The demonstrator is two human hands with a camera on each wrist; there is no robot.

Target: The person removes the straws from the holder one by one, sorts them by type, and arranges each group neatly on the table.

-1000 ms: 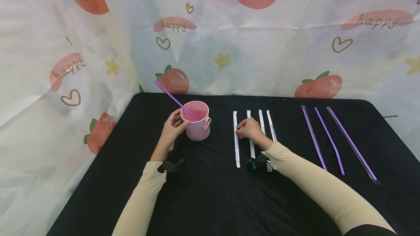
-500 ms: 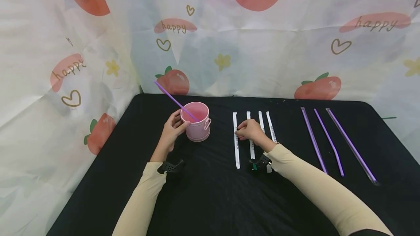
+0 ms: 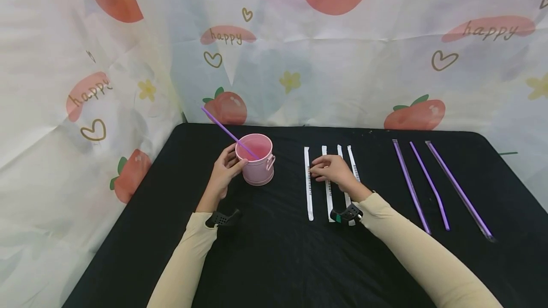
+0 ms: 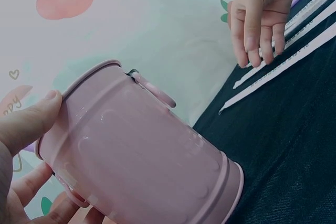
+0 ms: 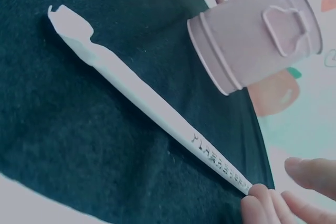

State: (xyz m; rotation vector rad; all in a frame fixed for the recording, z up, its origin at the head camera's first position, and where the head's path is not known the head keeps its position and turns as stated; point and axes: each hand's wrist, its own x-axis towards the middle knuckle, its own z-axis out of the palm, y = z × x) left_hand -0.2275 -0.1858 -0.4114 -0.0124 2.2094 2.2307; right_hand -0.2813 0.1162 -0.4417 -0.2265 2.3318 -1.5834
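Note:
My left hand point(image 3: 221, 170) grips a pink bucket point(image 3: 258, 171) by its rim, thumb on the near side and fingers behind the left side. A purple straw point(image 3: 220, 126) leans in the bucket, its upper end past the left rim. My right hand point(image 3: 336, 171) is over several white paper-wrapped straws, by the leftmost wrapped straw point(image 3: 309, 198). In the right wrist view, the thumb is apart from the fingers, and the fingertips lie at the printed end of that wrapped straw point(image 5: 147, 100); whether they touch it I cannot tell. Nothing is pinched between them.
On the right of the black table point(image 3: 274, 270) lie two purple straws in clear sleeves, one left point(image 3: 406, 175) and one right point(image 3: 462, 189). Between them is a bare purple straw point(image 3: 430, 184) with a bend. A fruit-printed curtain point(image 3: 342, 70) hangs behind the table.
My right hand's thumb and fingers, close together before, have spread apart, and the hand has shifted slightly right. The wrapped straws have stayed put. The left hand still holds the bucket in place.

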